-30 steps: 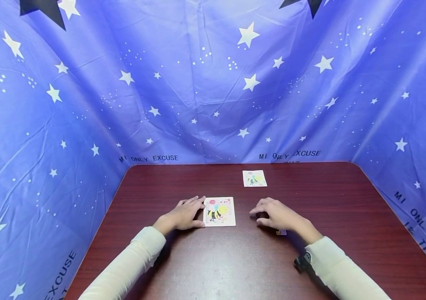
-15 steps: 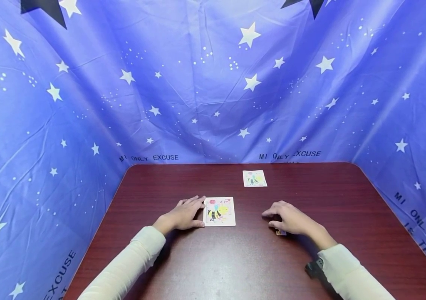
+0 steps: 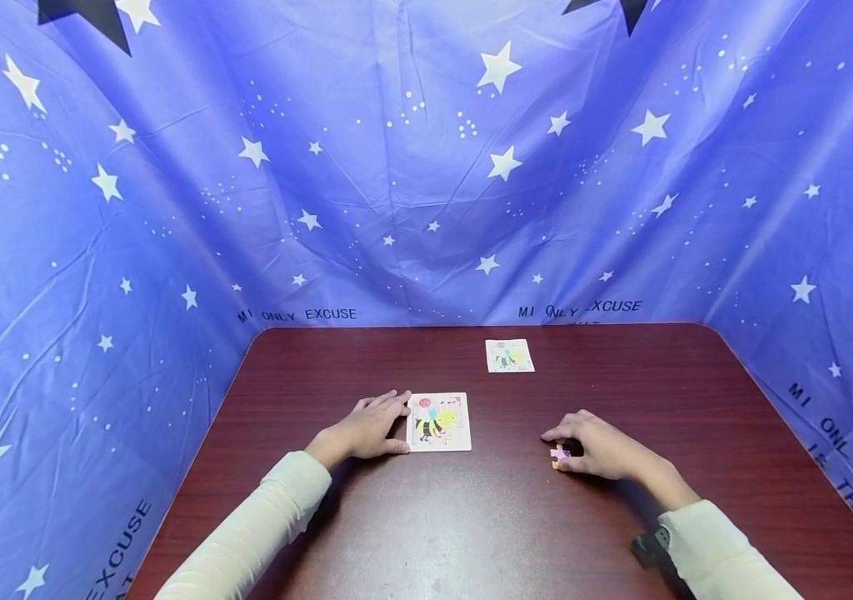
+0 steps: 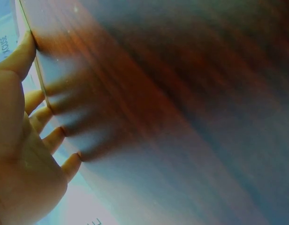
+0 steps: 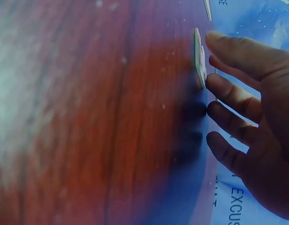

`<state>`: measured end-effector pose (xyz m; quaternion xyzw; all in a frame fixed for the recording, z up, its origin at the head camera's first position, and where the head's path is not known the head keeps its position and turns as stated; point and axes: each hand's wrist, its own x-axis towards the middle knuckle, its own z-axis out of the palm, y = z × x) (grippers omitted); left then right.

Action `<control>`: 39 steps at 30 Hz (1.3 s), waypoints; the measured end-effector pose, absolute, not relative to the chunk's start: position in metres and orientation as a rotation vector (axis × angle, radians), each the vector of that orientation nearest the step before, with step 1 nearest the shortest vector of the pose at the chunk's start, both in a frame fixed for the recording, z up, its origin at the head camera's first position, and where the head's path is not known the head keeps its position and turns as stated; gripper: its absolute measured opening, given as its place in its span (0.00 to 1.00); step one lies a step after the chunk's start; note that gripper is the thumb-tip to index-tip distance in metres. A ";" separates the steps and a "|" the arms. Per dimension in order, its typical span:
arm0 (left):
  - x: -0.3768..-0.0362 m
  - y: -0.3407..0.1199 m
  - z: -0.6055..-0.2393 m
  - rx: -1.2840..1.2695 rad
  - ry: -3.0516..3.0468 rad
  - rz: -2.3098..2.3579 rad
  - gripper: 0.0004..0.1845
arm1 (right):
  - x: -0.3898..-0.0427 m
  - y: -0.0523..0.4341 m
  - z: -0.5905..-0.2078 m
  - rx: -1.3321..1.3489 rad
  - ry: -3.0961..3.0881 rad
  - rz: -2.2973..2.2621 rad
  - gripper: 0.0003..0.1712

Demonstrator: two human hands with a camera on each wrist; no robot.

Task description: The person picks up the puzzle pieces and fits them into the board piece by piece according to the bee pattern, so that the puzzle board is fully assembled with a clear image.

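Right hand point(image 3: 606, 452) now farther right and nearer, fingers at the uncovered loose puzzle piece point(image 3: 560, 455).

Small picture card point(image 3: 510, 356) — perhaps a bee — on brown table point(image 3: 696, 392)

Hidden and unclear parts
The right hand point(image 3: 601, 446) covers most of the small puzzle piece point(image 3: 560, 455); the far card point(image 3: 509, 356) is too small to read.
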<state>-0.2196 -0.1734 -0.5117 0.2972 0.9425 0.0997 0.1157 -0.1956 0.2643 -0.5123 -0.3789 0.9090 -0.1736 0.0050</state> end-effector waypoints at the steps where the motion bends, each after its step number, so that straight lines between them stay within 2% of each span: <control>1: -0.220 -0.173 -0.512 0.875 2.767 0.292 0.35 | -0.195 0.265 -0.512 -1.180 2.847 -0.541 0.22; 7: -0.220 -0.173 -0.514 0.885 2.776 0.305 0.34 | -0.191 0.269 -0.511 -1.169 2.856 -0.527 0.24; 15: -0.219 -0.174 -0.515 0.873 2.769 0.322 0.35 | -0.191 0.268 -0.518 -1.206 2.901 -0.551 0.20; 39: -0.219 -0.173 -0.512 0.878 2.767 0.314 0.34 | -0.199 0.265 -0.521 -1.310 2.946 -0.580 0.15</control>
